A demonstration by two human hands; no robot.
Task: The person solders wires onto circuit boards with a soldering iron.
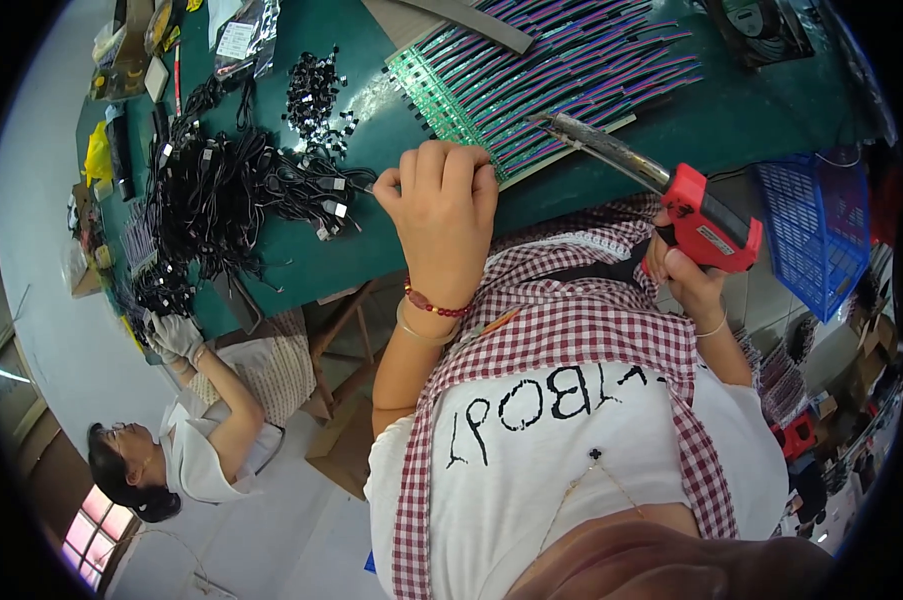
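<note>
My left hand [439, 205] is closed, its back upward and fingers curled, against the near corner of a row of green circuit boards [436, 100]. Whatever its fingers hold is hidden beneath them. Many thin multicoloured wires [571, 75] run rightward from the boards. In my right hand [686, 275] is a red glue gun [711, 220], pistol-shaped with a long metal barrel. Its narrow tip points left, over the near part of the wires. Left of my left hand, a heap of black cables [221, 190] with light metal plugs reaches close to my fingers.
A grey strip [471, 22] lies across the boards' far side. Small black connectors [316, 95] are piled on the green table [371, 45]. A blue crate [811, 235] stands at right. A gloved co-worker's hand [176, 338] is at the table's left end, by a wooden stool [346, 335].
</note>
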